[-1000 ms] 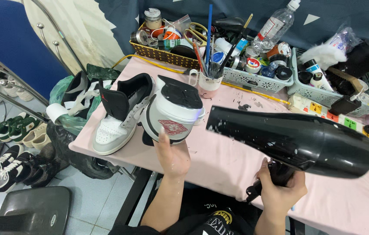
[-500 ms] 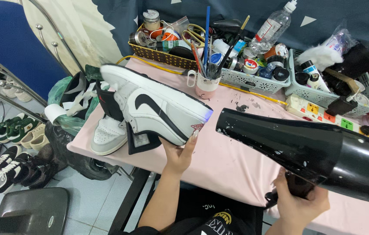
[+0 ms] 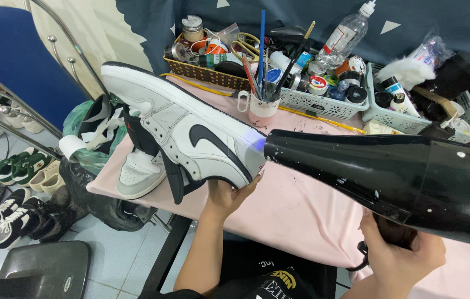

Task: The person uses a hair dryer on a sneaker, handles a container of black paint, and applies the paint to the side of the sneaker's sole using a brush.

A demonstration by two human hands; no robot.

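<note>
My left hand holds a white sneaker with a black side mark from underneath, its side turned up and its toe pointing right. My right hand grips the handle of a large black hair dryer. The dryer's nozzle sits right at the sneaker's toe, touching or nearly so. A second white sneaker rests on the pink table behind the held one.
Baskets of bottles, jars and brushes line the table's back edge, with a mug of brushes in front. Several shoes lie on the floor at left, beside a blue chair and a green bag.
My left hand has turned the sneaker from sole-facing to side-up and raised it. The dryer has moved left, closing on the sneaker's toe.
</note>
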